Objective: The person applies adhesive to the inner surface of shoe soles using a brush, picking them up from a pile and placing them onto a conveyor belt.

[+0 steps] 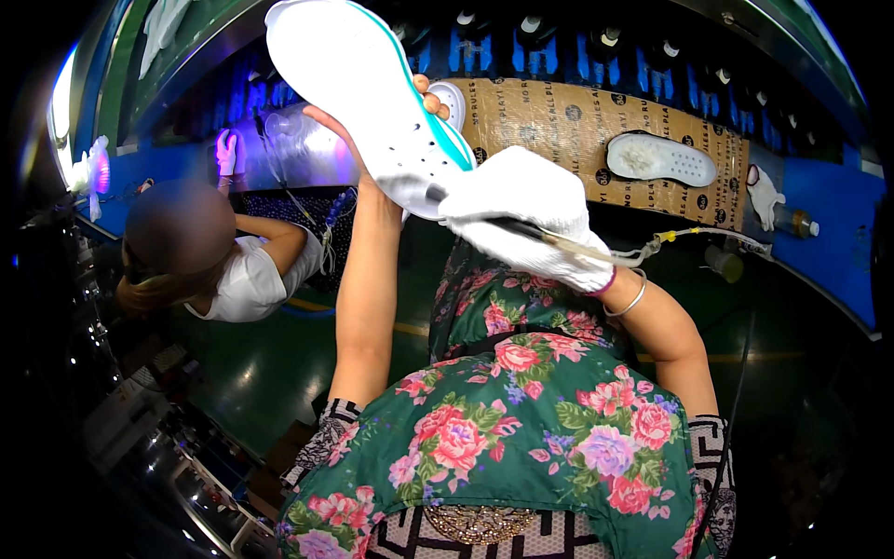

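A white shoe sole with small holes and a teal edge stripe (pixel 358 70) is held up at a tilt in front of me. My bare left hand (pixel 367 175) grips it from beneath, thumb on the near side and fingertips curled over the teal edge. My right hand (pixel 531 210), in a white knit glove, is closed around a slim pen-like tool (pixel 566 244) with a dark front part. A pale hose (pixel 652 247) trails off to the right from beside that hand. The gloved fingers are at the sole's lower end; the tool's tip is hard to make out.
Another white perforated sole (pixel 661 160) lies on the printed brown cardboard (pixel 540 121); a further white one (pixel 449 104) is partly hidden behind my left fingers. A white glove (pixel 764 197) and a small bottle (pixel 799 224) are at right. A co-worker (pixel 247 270) sits at left.
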`<action>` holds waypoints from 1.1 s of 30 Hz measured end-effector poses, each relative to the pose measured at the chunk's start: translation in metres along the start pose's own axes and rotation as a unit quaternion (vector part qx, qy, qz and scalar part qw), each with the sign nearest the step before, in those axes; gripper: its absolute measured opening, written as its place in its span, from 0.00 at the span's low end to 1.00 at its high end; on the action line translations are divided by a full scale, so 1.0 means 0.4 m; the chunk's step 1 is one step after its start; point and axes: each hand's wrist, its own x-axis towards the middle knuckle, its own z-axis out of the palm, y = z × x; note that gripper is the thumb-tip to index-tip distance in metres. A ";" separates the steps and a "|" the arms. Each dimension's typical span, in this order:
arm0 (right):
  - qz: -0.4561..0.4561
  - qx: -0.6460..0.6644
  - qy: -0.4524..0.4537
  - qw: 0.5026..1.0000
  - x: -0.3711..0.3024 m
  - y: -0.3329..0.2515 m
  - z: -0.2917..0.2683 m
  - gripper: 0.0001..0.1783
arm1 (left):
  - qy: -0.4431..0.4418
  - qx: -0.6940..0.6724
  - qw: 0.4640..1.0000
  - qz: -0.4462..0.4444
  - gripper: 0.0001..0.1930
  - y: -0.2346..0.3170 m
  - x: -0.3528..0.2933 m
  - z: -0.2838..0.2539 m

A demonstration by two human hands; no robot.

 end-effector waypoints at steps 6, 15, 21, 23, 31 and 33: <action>-0.014 -0.032 -0.058 0.998 -0.032 -0.025 0.033 0.16 | -0.053 0.055 0.994 -0.083 0.62 0.022 0.029 -0.009; -0.077 -0.113 -0.019 0.990 -0.045 -0.004 0.047 0.22 | -0.080 0.097 0.977 -0.169 0.62 0.014 0.061 0.051; 0.058 0.084 -0.061 0.993 -0.031 -0.032 0.020 0.12 | -0.118 0.170 0.953 -0.221 0.60 0.029 0.092 0.004; 0.021 -0.025 -0.033 0.999 -0.027 -0.008 0.020 0.13 | -0.106 0.157 0.953 -0.235 0.55 0.017 0.098 0.005; 0.070 0.014 -0.126 0.989 -0.035 -0.028 0.031 0.14 | 0.123 0.273 0.903 -0.309 0.42 0.047 0.125 -0.005; 0.099 0.020 -0.098 0.990 -0.022 -0.013 0.017 0.11 | 0.111 0.322 0.879 -0.335 0.42 0.054 0.132 0.021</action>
